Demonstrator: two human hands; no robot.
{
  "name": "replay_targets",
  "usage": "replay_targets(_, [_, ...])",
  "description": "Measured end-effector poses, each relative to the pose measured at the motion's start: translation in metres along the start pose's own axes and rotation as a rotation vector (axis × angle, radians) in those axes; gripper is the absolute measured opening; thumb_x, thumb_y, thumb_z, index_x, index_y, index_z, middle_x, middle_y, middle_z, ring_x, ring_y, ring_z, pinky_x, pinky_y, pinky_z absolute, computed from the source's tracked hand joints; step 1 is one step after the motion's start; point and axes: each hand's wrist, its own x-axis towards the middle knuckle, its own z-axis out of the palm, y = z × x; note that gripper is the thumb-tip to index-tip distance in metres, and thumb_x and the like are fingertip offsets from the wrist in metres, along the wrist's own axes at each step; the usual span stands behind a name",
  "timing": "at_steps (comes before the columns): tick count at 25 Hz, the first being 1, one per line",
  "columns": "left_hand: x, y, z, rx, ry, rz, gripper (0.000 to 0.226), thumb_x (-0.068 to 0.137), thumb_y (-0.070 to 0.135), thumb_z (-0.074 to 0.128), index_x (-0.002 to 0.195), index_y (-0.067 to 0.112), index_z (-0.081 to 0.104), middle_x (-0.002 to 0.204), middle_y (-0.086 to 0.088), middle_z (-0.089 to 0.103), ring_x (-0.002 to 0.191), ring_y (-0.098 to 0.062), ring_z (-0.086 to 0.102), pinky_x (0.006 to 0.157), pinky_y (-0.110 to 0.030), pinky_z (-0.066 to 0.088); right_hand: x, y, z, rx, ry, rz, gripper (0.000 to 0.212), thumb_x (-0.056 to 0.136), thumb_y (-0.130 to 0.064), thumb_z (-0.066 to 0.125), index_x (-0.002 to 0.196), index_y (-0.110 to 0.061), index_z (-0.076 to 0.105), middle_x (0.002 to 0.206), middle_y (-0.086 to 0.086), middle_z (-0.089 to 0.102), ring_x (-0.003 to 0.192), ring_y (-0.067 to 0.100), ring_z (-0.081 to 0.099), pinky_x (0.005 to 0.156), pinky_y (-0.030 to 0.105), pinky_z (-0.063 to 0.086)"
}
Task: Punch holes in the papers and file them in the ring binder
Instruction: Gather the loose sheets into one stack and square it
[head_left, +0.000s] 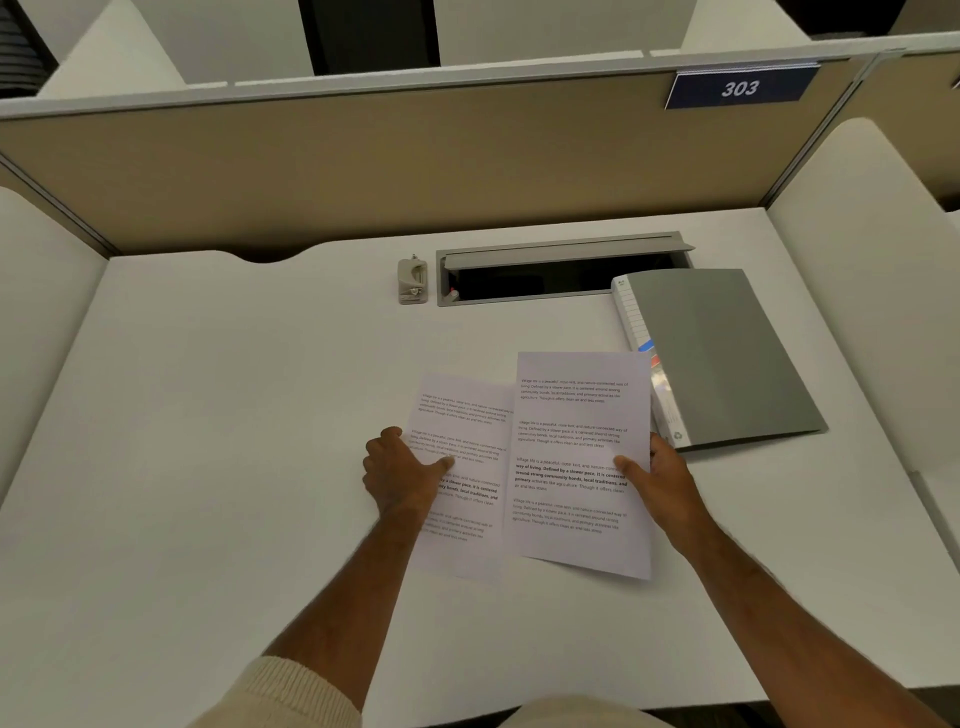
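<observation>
White desk, seen from the head camera, with two printed sheets lying side by side near its front centre. The left sheet lies flat and is partly overlapped along its right edge by the right sheet, whose lower right corner stands slightly clear of the desk. The left hand rests on the left sheet with its fingers curled under at the knuckles and its thumb stretched out flat on the paper. The right hand pinches the right edge of the right sheet, thumb on top of the page and the other fingers hidden behind it. A grey ring binder lies closed just to the right of the sheets, its labelled spine facing them; the top right corner of the right sheet overlaps the spine. A small beige hole punch stands well behind the sheets, just left of an open cable slot set into the desk. Behind it, a tan partition carries a blue plate marked 303.
</observation>
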Motion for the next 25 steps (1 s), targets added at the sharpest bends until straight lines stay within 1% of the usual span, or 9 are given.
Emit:
replay_targets(3, [-0.002,0.001,0.002,-0.007,-0.006,-0.02,0.095,0.065,0.057,0.089,0.138,0.017,0.044,0.135,-0.01,0.051,0.125,-0.031,0.052,0.101,-0.048,0.046,0.005,0.0,-0.003,0.012,-0.01,0.006,0.03,0.095,-0.019,0.067,0.124,-0.025,0.059,0.115,-0.005,0.071,0.098,0.012,0.07,0.079,0.033,0.059])
replay_targets(9, [0.004,0.004,-0.003,-0.035,-0.076,-0.085,0.092,0.066,0.051,0.091,0.138,0.019,0.043,0.133,-0.01,0.058,0.127,-0.033,0.052,0.106,-0.052,0.039,0.01,0.004,-0.007,0.018,-0.025,0.003,0.034,0.095,-0.02,0.067,0.128,-0.024,0.059,0.117,-0.005,0.071,0.1,0.015,0.071,0.087,0.043,0.06])
replay_targets(12, [0.004,0.002,-0.006,-0.013,-0.088,-0.096,0.078,0.072,0.048,0.088,0.131,0.021,0.046,0.123,-0.007,0.065,0.121,-0.032,0.054,0.104,-0.049,0.037,0.01,0.003,-0.009,0.023,-0.031,-0.015,0.035,0.095,-0.018,0.067,0.129,-0.023,0.06,0.118,-0.006,0.071,0.102,0.013,0.071,0.087,0.039,0.06])
replay_targets(14, [0.003,-0.002,-0.009,-0.029,-0.088,-0.081,0.057,0.078,0.043,0.084,0.121,0.024,0.051,0.117,-0.003,0.07,0.113,-0.029,0.061,0.102,-0.047,0.039,0.009,0.001,-0.01,0.017,-0.028,-0.025,0.035,0.095,-0.018,0.067,0.129,-0.022,0.06,0.117,-0.005,0.071,0.101,0.014,0.071,0.084,0.037,0.06])
replay_targets(16, [0.0,-0.006,-0.015,-0.144,-0.099,-0.059,0.036,0.084,0.035,0.081,0.107,0.021,0.057,0.11,-0.003,0.073,0.097,-0.025,0.068,0.094,-0.044,0.051,0.007,0.0,-0.01,0.014,-0.027,-0.03,0.034,0.096,-0.018,0.066,0.129,-0.021,0.059,0.117,-0.004,0.071,0.101,0.015,0.071,0.082,0.036,0.06])
replay_targets(17, [-0.003,-0.007,-0.02,-0.215,-0.109,-0.049,0.029,0.086,0.03,0.079,0.104,0.018,0.06,0.108,-0.004,0.074,0.088,-0.022,0.069,0.084,-0.04,0.057,0.006,-0.001,-0.01,0.011,-0.027,-0.032,0.034,0.096,-0.018,0.066,0.129,-0.021,0.059,0.117,-0.003,0.071,0.101,0.015,0.071,0.083,0.037,0.06])
replay_targets(19, [-0.008,-0.008,-0.031,-0.294,-0.113,-0.014,0.021,0.09,0.024,0.075,0.104,0.015,0.063,0.107,-0.006,0.074,0.08,-0.018,0.069,0.067,-0.03,0.057,0.005,0.0,-0.009,-0.003,-0.025,-0.038,0.035,0.096,-0.02,0.067,0.129,-0.022,0.059,0.119,-0.003,0.071,0.102,0.016,0.071,0.085,0.042,0.06])
replay_targets(23, [-0.018,-0.008,-0.057,-0.323,-0.105,0.076,0.016,0.094,0.025,0.071,0.106,0.017,0.064,0.103,-0.002,0.072,0.079,-0.013,0.069,0.06,-0.023,0.054,0.002,0.002,-0.005,-0.082,-0.017,-0.05,0.037,0.096,-0.024,0.064,0.132,-0.023,0.055,0.124,-0.001,0.067,0.105,0.018,0.068,0.087,0.045,0.059])
replay_targets(25, [-0.024,-0.007,-0.07,-0.359,-0.097,0.116,0.018,0.094,0.027,0.072,0.108,0.019,0.064,0.101,0.002,0.071,0.081,-0.01,0.069,0.061,-0.022,0.054,-0.002,0.001,-0.002,-0.109,-0.021,-0.065,0.037,0.097,-0.023,0.063,0.133,-0.022,0.053,0.124,0.0,0.066,0.105,0.02,0.068,0.083,0.041,0.06])
